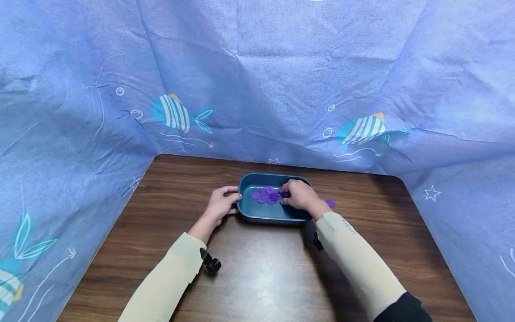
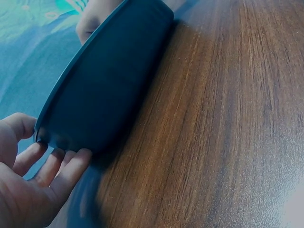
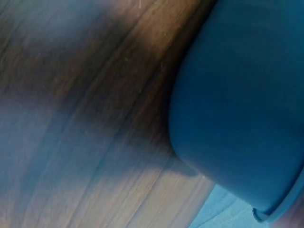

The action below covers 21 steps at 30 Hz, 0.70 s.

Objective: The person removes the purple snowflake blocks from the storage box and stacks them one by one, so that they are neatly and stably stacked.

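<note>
A dark teal rectangular tub (image 1: 273, 220) with rounded corners stands on the table, and several purple flower-shaped plastic pieces (image 1: 263, 195) lie on its floor. My left hand (image 1: 220, 203) grips the tub's left end. In the left wrist view, the thumb of the left hand (image 2: 35, 175) is at the rim and its fingers touch the outer wall. Over the tub's right side reaches my right hand (image 1: 299, 195), its curled fingertips down among the purple pieces and pinching at them. Which piece it holds is partly hidden. The right wrist view shows mainly the tub's outer wall (image 3: 237, 104).
Another purple piece (image 1: 330, 203) lies on the wooden table (image 1: 257, 264), right of the tub beside the right wrist. A blue cloth (image 1: 273, 89) with printed fish hangs behind the table and along its sides.
</note>
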Each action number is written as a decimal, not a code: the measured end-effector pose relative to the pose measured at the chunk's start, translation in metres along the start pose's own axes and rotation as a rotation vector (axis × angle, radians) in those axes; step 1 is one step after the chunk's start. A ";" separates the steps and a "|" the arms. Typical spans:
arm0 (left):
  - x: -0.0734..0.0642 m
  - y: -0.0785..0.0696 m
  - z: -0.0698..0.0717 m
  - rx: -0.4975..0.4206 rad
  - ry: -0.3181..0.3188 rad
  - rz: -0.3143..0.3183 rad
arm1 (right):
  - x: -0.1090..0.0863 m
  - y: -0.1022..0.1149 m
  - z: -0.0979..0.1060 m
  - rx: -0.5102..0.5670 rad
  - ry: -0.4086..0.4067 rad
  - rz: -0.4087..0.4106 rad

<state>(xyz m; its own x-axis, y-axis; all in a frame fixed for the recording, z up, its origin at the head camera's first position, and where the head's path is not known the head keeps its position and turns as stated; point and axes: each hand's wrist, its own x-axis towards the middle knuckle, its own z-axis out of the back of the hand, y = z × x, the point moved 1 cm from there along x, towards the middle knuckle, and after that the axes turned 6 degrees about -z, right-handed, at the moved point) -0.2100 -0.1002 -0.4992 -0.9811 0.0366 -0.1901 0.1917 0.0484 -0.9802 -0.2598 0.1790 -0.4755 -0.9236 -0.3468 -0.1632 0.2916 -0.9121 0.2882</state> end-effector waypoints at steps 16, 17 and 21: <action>0.001 -0.001 0.001 0.007 0.007 0.019 | 0.002 0.003 -0.003 0.003 0.000 -0.019; 0.001 -0.002 0.001 0.007 0.005 0.018 | 0.002 0.003 -0.003 0.002 -0.002 -0.016; 0.000 -0.001 0.001 0.007 0.004 0.013 | 0.001 0.003 -0.004 -0.007 -0.006 -0.003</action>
<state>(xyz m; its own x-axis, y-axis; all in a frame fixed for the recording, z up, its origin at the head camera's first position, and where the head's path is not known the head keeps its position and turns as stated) -0.2107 -0.1008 -0.4980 -0.9783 0.0417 -0.2027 0.2044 0.0414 -0.9780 -0.2591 0.1754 -0.4785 -0.9260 -0.3429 -0.1580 0.2908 -0.9147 0.2808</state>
